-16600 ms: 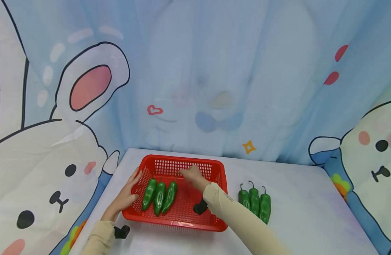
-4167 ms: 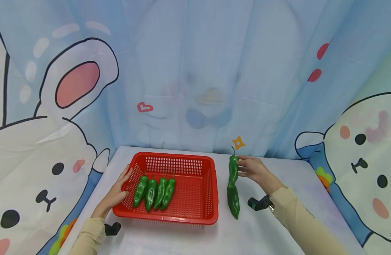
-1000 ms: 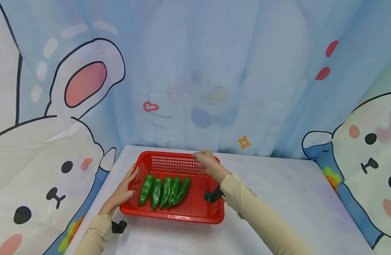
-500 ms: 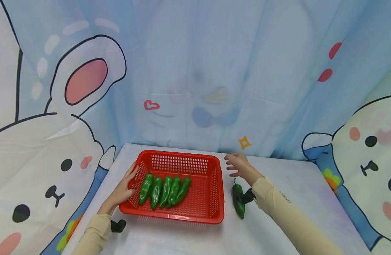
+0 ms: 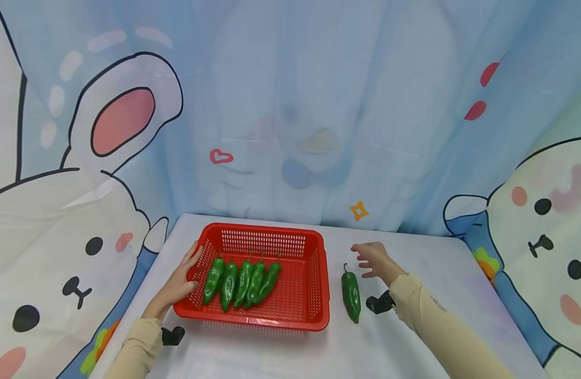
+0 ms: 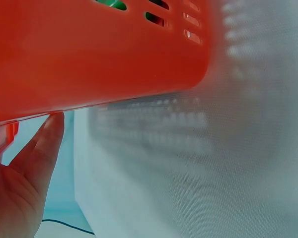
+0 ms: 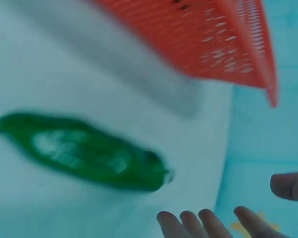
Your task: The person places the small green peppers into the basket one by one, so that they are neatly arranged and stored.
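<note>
My left hand rests against the left rim of a red plastic basket, with its fingers fairly straight; in the left wrist view that hand touches the basket's edge. Several green chili peppers lie side by side in the basket's left half, stems pointing away from me. One more green chili pepper lies on the table, just right of the basket. My right hand hovers beside its stem end, fingers spread and holding nothing. The right wrist view has this pepper apart from the fingertips.
A white table carries the basket and the loose pepper. Behind it hangs a light blue cartoon curtain. The basket's perforated wall stands close to the loose pepper. A dark wrist camera sits below my right wrist.
More peppers lie in the basket than 16.6 and 4.2 seconds ago, and fewer on the table. Within the last second my right hand has moved right from above the basket. My left hand has stayed.
</note>
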`<state>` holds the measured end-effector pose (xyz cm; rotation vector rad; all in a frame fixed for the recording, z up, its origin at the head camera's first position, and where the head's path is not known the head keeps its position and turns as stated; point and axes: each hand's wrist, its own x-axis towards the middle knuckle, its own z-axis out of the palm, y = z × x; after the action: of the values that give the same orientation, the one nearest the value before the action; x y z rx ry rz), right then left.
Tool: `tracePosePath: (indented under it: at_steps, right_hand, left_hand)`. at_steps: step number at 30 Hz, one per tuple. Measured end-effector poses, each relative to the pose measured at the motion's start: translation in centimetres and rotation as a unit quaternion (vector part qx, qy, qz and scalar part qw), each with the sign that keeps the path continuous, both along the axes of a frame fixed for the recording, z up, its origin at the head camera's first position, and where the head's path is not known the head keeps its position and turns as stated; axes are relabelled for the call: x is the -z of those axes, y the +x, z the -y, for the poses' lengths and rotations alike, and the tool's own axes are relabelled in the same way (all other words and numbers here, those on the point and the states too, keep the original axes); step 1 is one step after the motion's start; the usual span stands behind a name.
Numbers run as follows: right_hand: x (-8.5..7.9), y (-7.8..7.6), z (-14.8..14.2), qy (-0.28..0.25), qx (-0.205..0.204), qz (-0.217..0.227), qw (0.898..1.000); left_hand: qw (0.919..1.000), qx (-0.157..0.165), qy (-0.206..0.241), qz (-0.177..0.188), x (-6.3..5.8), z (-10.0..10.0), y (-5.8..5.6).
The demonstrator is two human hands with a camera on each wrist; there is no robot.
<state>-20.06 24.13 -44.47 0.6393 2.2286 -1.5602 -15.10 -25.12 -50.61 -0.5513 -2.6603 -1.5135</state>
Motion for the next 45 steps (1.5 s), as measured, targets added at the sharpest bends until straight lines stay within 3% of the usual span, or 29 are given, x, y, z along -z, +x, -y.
tracePosePath:
  at_steps: [10,20,30,39,45]
  right_hand:
    - [4.0,0.2,-0.3,0.065,0.025,0.038,0.997]
    - [5.9,1.0,0.0,0.094,0.029,0.009,0.995]
    - [5.8,1.6,0.7,0.078,0.012,-0.024,0.997]
    - [6.4,1.0,0.9,0.097,0.006,-0.035,0.995]
    - [4.8,0.2,0.3,0.059,0.020,-0.035,0.997]
  left_hand:
    - [1.0000,0.001,0.008,0.002,0.2,0.2,0.0]
    - [1.0000,0.003,0.004,-0.005,-0.1,-0.2,0.1]
    - [1.0000,0.000,-0.002,-0.005,0.0,0.0,0.1]
    - [1.0000,-0.003,0.008,0.002,-0.2,-0.1,0.2]
    - [0.9999,0.000,0.011,0.003,-0.2,0.1,0.1]
